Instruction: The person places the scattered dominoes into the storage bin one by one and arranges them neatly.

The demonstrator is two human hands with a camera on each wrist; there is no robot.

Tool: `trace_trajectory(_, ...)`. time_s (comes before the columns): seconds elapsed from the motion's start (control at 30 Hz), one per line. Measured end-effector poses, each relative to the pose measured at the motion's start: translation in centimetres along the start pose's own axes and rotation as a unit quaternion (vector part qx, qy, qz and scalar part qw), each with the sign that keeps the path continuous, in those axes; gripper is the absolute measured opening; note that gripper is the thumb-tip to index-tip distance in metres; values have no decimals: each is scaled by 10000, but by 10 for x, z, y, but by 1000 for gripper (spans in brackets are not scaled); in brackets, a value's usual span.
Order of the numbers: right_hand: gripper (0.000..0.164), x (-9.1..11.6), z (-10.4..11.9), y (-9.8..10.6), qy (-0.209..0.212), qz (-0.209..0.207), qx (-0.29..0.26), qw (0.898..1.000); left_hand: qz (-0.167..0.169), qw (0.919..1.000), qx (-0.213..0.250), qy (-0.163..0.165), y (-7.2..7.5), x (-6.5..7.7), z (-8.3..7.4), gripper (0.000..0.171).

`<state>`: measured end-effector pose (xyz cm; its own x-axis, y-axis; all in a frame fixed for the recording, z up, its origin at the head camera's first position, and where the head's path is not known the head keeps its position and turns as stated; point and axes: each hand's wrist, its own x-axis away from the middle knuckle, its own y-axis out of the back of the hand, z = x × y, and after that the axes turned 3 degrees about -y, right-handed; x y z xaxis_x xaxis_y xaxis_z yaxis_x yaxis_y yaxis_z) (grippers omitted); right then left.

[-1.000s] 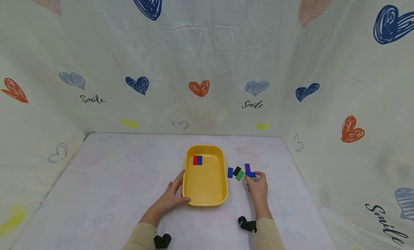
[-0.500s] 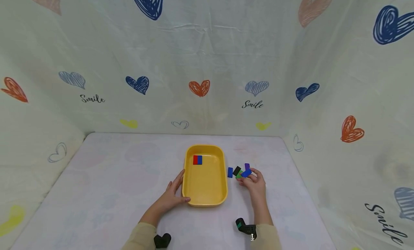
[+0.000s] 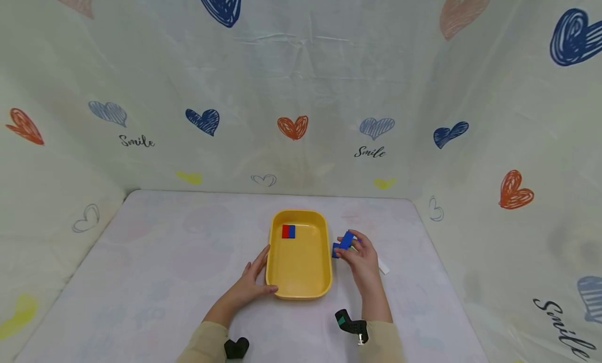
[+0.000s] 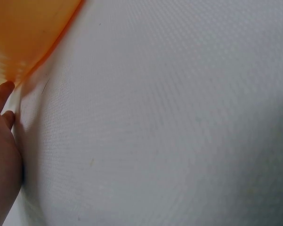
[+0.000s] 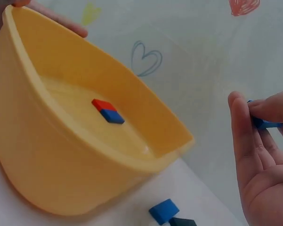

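My right hand [image 3: 361, 256] pinches a blue block [image 3: 346, 240] between thumb and fingers, just right of the yellow tray [image 3: 269, 232]. In the right wrist view, the fingers partly cover this block [image 5: 266, 123]. My left hand [image 3: 249, 287] rests against the tray's left side, fingers stretched along the wall and thumb at the near-left corner. Inside the tray, a red block [image 3: 285, 231] and a blue block [image 3: 291, 231] lie side by side toward the far end.
Another blue block [image 5: 164, 211] lies on the table beside the tray, with a black block [image 5: 183, 221] next to it. My right hand largely hides the other loose blocks in the head view. A white strip [image 3: 384, 268] lies right of that hand.
My right hand has lifted the blue block from the loose pieces and carried it left and up toward the tray, turning it. The left hand stays put on the tray.
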<state>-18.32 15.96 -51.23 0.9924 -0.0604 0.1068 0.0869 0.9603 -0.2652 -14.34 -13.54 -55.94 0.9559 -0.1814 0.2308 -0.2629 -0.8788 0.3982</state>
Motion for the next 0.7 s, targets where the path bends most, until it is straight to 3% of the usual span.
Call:
trace_trajectory(0.27,58,-11,10,-19,-383,422,465,9973,-27,10000,4,66,1,2,-4,112)
trace_trajectory(0.43,57,-17,14,-30,-683,666,487,9943,-13,10000,54,28,1,1,-4,112)
trace_trajectory(0.7,55,-26,12,-48,-645,1144,886,9874,16,10000,84,-38,1,2,-2,112)
